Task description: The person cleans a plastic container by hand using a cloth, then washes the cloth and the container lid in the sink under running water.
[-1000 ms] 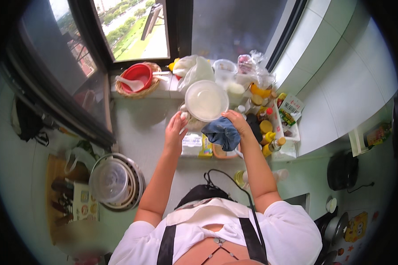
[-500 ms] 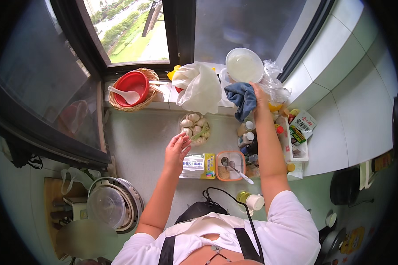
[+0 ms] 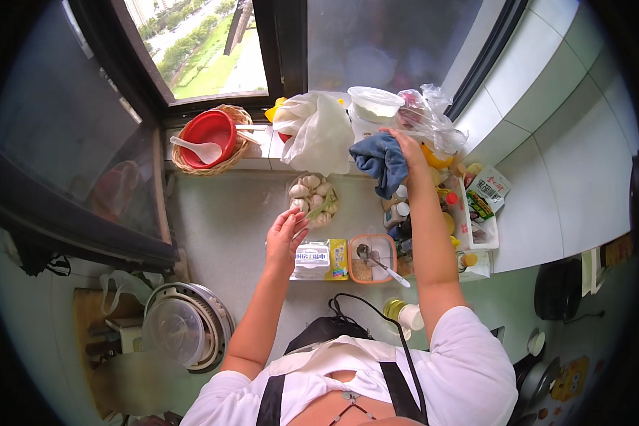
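Note:
My right hand, stretched out to the window ledge, grips a crumpled blue cloth. The cloth hangs just in front of a white-lidded plastic tub and over some spice jars. My left hand hovers by the near edge of a clear container of garlic bulbs. Its fingers are loosely bent and a little apart, with nothing plainly held. Just to the right of this hand lies a white and yellow pack of wipes. Beside the pack stands an orange-rimmed seasoning box with a spoon across it.
On the ledge sit a red bowl in a wicker basket, a white plastic bag and a clear bag. Jars and a white bin of packets flank my right forearm. Stacked round pans stand lower left.
The white-lidded tub has tipped from facing me to standing nearly level. My right hand and the cloth have shifted slightly left. My left hand stays almost in place.

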A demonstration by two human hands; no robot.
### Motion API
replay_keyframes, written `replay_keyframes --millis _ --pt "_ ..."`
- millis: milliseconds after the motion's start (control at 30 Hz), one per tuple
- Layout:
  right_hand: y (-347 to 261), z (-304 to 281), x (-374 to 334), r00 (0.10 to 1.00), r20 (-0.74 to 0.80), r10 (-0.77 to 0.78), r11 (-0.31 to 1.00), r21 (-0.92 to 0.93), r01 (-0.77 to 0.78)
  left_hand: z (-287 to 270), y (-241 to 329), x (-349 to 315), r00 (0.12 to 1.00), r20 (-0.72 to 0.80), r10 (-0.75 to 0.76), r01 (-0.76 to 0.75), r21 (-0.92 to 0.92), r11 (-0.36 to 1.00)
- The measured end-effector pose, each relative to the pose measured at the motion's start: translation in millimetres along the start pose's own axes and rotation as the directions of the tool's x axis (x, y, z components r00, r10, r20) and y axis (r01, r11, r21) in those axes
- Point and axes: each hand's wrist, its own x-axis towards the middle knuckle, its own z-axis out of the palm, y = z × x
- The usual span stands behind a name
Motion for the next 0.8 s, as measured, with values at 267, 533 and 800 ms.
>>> replay_keyframes --millis 267,533,800 --pt "-16.4 44.1 -98.9 0.986 0.156 -0.058 0.989 0.144 0.035 -1.0 11.5 -58.5 0.993 0.049 0.103 -0.104 0.002 0.995" --pt "-17.9 81.5 -213.7 0.979 0.201 0.035 0.930 0.351 -0.106 -16.7 7.0 -127.0 0.982 0.066 0.174 -0.171 -0.058 0.984" --pt "-4.8 106.8 -261.2 0.951 0.291 0.105 0.916 0.344 -0.206 -38.7 -8.2 -189.6 0.966 -0.021 0.256 -0.257 -0.115 0.960"
